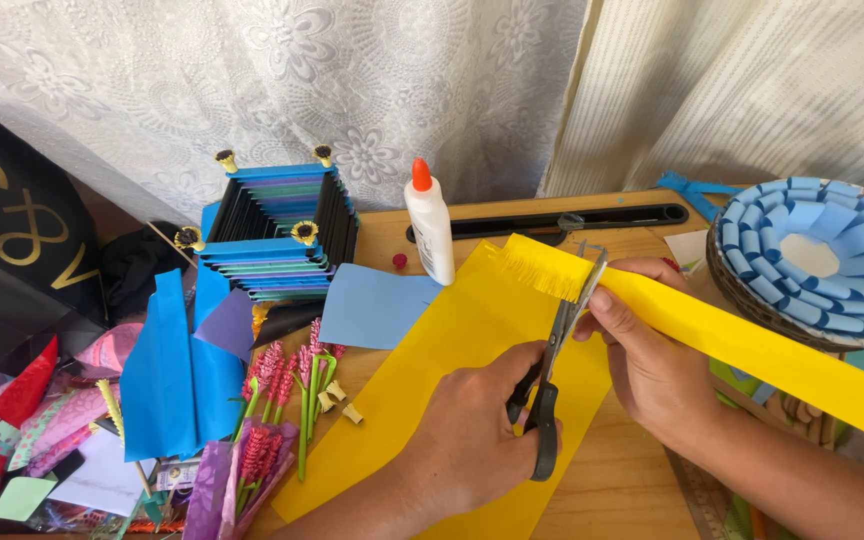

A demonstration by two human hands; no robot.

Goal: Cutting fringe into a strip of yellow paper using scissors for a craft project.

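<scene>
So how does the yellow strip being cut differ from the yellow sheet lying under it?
The yellow strip is long and narrow, held off the table by the right hand; the yellow sheet is wide and lies flat. The strip's end is fringed where the scissors, in the left hand, are cutting; the sheet's visible edges are uncut. Both are the same bright yellow paper.

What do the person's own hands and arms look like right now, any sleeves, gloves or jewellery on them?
Both arms are bare as far as the frame shows: no sleeves, gloves, watch or bracelets. The left hand and the right hand show no rings that I can make out. The nails look short and unpainted. Nothing is taped or marked on either forearm.
</scene>
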